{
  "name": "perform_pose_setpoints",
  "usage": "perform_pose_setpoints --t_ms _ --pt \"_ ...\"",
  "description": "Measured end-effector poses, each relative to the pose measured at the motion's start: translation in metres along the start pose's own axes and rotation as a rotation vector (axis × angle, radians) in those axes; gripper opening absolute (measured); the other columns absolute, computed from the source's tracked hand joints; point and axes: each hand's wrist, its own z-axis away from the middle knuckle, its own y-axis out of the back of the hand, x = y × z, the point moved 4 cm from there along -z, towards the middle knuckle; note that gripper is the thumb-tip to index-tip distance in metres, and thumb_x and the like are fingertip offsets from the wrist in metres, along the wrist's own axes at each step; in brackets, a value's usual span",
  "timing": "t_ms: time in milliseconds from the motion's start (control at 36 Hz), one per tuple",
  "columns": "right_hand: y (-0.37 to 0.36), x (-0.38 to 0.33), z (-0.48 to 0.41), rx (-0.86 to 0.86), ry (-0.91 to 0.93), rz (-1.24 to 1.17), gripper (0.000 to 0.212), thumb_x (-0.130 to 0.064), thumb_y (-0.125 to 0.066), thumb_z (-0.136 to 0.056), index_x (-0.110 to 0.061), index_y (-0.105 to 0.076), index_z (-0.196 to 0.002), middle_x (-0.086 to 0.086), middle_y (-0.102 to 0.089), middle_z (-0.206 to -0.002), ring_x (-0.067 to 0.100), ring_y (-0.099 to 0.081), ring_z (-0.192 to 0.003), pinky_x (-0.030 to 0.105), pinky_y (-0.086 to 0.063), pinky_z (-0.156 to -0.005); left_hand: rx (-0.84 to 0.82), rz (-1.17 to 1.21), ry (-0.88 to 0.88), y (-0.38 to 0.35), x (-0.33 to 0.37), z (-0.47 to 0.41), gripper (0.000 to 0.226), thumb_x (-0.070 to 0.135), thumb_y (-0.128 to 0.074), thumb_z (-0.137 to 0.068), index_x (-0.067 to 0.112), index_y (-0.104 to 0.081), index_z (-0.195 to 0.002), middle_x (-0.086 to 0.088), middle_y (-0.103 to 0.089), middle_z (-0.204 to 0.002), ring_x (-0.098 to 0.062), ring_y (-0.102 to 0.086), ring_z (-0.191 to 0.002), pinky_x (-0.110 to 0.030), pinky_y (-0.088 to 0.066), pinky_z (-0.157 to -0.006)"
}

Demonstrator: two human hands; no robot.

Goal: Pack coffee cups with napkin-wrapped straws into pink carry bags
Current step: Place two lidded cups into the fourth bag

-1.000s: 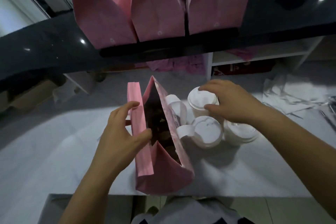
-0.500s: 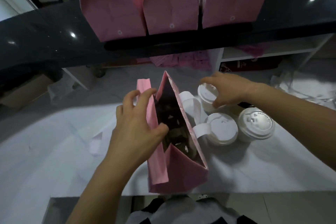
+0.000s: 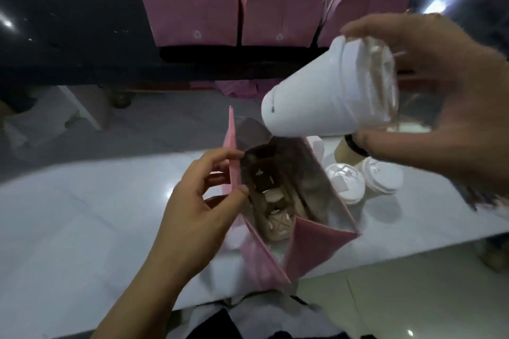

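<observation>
A smooth white tapered cup (image 3: 316, 96) is gripped at its lid end by the right hand (image 3: 446, 107) and held tilted, its base just above the open pink paper bag (image 3: 316, 245). The bag's creased left wall is pinched by the left hand (image 3: 201, 209). A brown cardboard tray (image 3: 271, 198) lies inside. Two round-lidded cups (image 3: 345, 181) stand beside the bag on the glossy white table (image 3: 82, 215).

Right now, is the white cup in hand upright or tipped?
Tipped. The white cup, gripped by the right hand, lies almost sideways: lid toward the hand, base pointing at the open pink bag.
</observation>
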Motion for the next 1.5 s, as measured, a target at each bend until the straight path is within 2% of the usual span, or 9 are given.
perform_pose_setpoints --t_ms 222,306,472,639,889,1083,1250,1389,1500 --pt "-0.071 -0.042 0.021 -0.357 -0.129 0.222 0.081 -0.055 -0.058 -0.062 -0.054 -0.035 -0.14 -0.023 -0.038 -0.134 0.012 -0.056 -0.108 0.03 -0.053 -0.08 -0.092 0.116 -0.02 0.02 -0.011 0.003 0.04 0.008 -0.069 -0.088 0.039 -0.061 -0.113 0.007 -0.068 -0.099 -0.013 -0.066 -0.099 -0.023 -0.059 -0.073" --pt "-0.096 -0.043 0.016 -0.459 -0.251 0.179 0.083 -0.057 -0.063 -0.061 -0.06 -0.031 -0.138 -0.028 -0.034 -0.132 0.007 -0.055 -0.106 0.024 -0.051 -0.079 -0.124 0.117 -0.022 0.027 -0.014 0.005 0.037 0.02 -0.067 -0.084 0.041 -0.059 -0.113 0.007 -0.068 -0.094 -0.013 -0.068 -0.094 -0.023 -0.059 -0.073" --pt "-0.138 -0.03 0.005 -0.532 -0.333 0.356 0.087 -0.043 -0.077 -0.067 -0.042 -0.036 -0.143 -0.006 -0.041 -0.13 0.017 -0.052 -0.107 0.034 -0.052 -0.085 -0.171 0.121 -0.069 0.042 -0.017 0.007 0.043 0.004 -0.067 -0.088 0.039 -0.059 -0.112 -0.007 -0.063 -0.078 -0.018 -0.063 -0.067 -0.018 -0.051 -0.058" --pt "-0.161 -0.006 0.001 -0.632 -0.378 0.482 0.085 -0.037 -0.081 -0.065 -0.038 -0.043 -0.141 -0.001 -0.05 -0.129 0.024 -0.057 -0.109 0.04 -0.051 -0.09 -0.197 0.085 -0.069 0.057 -0.02 0.011 0.044 0.008 -0.066 -0.086 0.04 -0.058 -0.115 -0.005 -0.063 -0.077 -0.022 -0.064 -0.069 -0.02 -0.052 -0.061" --pt "-0.173 0.004 0.014 -0.67 -0.423 0.479 0.084 -0.033 -0.079 -0.065 -0.041 -0.04 -0.14 -0.004 -0.051 -0.13 0.024 -0.057 -0.109 0.043 -0.052 -0.089 -0.202 0.028 -0.066 0.083 -0.027 0.015 0.05 0.005 -0.068 -0.087 0.043 -0.058 -0.117 -0.003 -0.064 -0.078 -0.021 -0.067 -0.073 -0.019 -0.053 -0.065" --pt "-0.177 0.001 0.027 -0.65 -0.397 0.406 0.084 -0.034 -0.083 -0.065 -0.047 -0.041 -0.136 -0.009 -0.052 -0.132 0.016 -0.055 -0.111 0.029 -0.045 -0.087 -0.247 -0.008 -0.09 0.092 -0.024 0.01 0.047 0.013 -0.069 -0.086 0.044 -0.056 -0.118 0.001 -0.066 -0.078 -0.018 -0.068 -0.074 -0.02 -0.055 -0.066" --pt "-0.194 0.005 0.035 -0.677 -0.461 0.292 0.083 -0.029 -0.088 -0.066 -0.04 -0.046 -0.137 -0.008 -0.053 -0.129 0.016 -0.052 -0.113 0.033 -0.047 -0.09 -0.336 -0.042 -0.123 0.094 -0.025 0.007 0.05 0.011 -0.069 -0.087 0.045 -0.054 -0.119 0.002 -0.066 -0.08 -0.018 -0.068 -0.075 -0.024 -0.057 -0.066" --pt "-0.189 0.008 0.039 -0.68 -0.453 0.311 0.085 -0.031 -0.087 -0.07 -0.035 -0.045 -0.144 -0.006 -0.051 -0.135 0.011 -0.049 -0.114 0.022 -0.036 -0.089 -0.342 -0.024 -0.141 0.095 -0.024 0.005 0.051 0.008 -0.069 -0.087 0.044 -0.055 -0.12 0.001 -0.066 -0.079 -0.02 -0.067 -0.075 -0.021 -0.056 -0.064" --pt "-0.192 0.003 0.039 -0.697 -0.42 0.345 0.084 -0.03 -0.086 -0.072 -0.035 -0.045 -0.145 -0.004 -0.048 -0.131 0.012 -0.048 -0.109 0.023 -0.039 -0.087 -0.32 -0.017 -0.134 0.096 -0.027 0.006 0.051 0.007 -0.069 -0.086 0.042 -0.056 -0.121 -0.002 -0.063 -0.077 -0.018 -0.065 -0.07 -0.023 -0.055 -0.063"
